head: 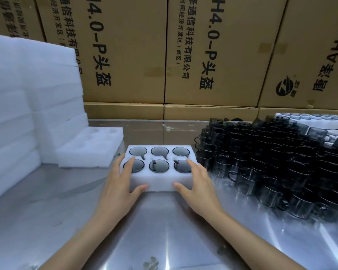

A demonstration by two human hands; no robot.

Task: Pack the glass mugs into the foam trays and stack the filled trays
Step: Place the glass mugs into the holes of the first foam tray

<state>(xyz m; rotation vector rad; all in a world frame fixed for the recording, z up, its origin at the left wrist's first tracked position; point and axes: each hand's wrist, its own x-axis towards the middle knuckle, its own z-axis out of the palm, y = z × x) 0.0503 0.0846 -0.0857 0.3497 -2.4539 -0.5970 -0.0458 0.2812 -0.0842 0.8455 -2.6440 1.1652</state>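
Behind your bench, a wall of printed cartons (125, 51) closes off the back. Steel table (164, 230) below it, shiny, likely slick under foam.

To your left: tall stack of empty foam trays (27, 90), one loose empty tray (90, 149) lying at its foot, pockets up.

To your right: big crowd of dark glass mugs (277, 162), packed close, handles every way. Beyond them, at the far right edge, what looks like another filled tray (308, 118); details too small to be sure.

Centre, just ahead of you: the filled foam tray (160, 172), flat on the table, six mugs seated in two rows of three. Every pocket taken, so packing here looks done and stacking is the likely next step.

Your left hand (117, 184): fingers spread across the tray's left top edge, thumb against the near wall. Your right hand (195, 184): mirror of it on the right corner, thumb on the near wall. Both clasp the foam between fingers and thumb, fingers only slightly bent.

Risks, as judged:
- Foam is soft. Squeeze only the near corners and the tray may flex, letting mugs ride up.
- Tilt on the lift and six loose mugs could slide out.
- Loose mugs stand just beside the tray's right end. Swing right and you may knock them over.
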